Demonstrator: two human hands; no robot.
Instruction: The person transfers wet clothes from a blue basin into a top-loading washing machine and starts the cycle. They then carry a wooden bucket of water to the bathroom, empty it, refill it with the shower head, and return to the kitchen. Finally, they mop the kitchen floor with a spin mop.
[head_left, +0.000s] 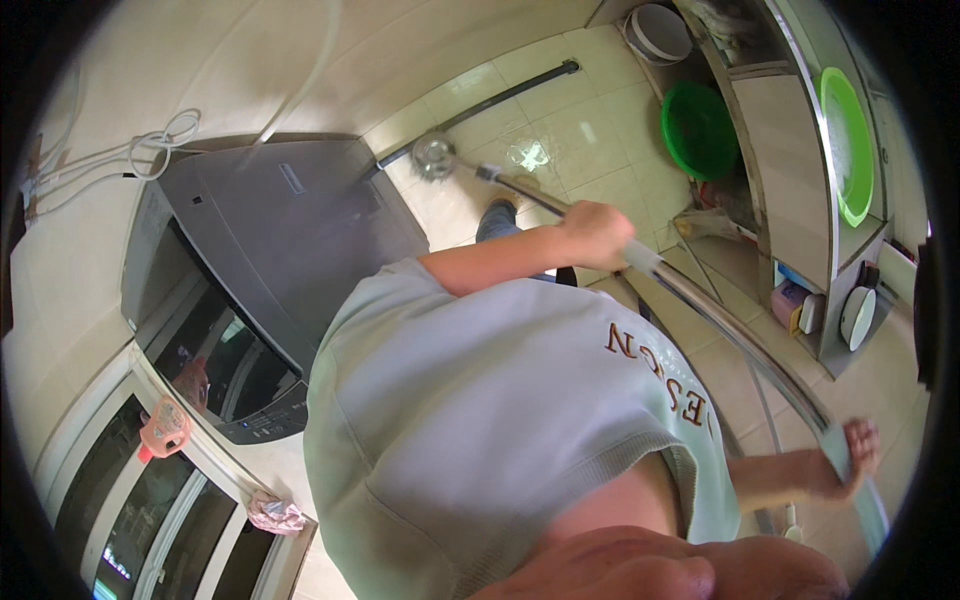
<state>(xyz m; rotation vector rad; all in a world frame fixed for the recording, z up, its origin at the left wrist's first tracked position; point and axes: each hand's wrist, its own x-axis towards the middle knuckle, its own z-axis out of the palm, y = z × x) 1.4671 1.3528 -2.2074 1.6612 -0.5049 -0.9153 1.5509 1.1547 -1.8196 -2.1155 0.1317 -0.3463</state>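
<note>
A long metal pole (739, 341) runs slantwise across the view, held in both hands. My left hand (598, 234) is wrapped around its middle, next to a pale plastic collar (642, 256). My right hand (862, 454) grips a light-coloured sleeve near the pole's upper end, at the lower right. At the far end a round scrubbing head (433, 156) with a fringe of bristles is by the tiled floor (577, 142), close to a dark pipe (501, 100). Blur hides the head's detail, and I cannot tell whether it touches the floor.
A grey top-loading washing machine (292, 217) stands at left, near a pink detergent bottle (165, 427). On the right, a shelf unit (784, 142) has a green basin (700, 131) low down and a light-green basin (847, 146) higher up. A bucket (658, 34) is in the far corner.
</note>
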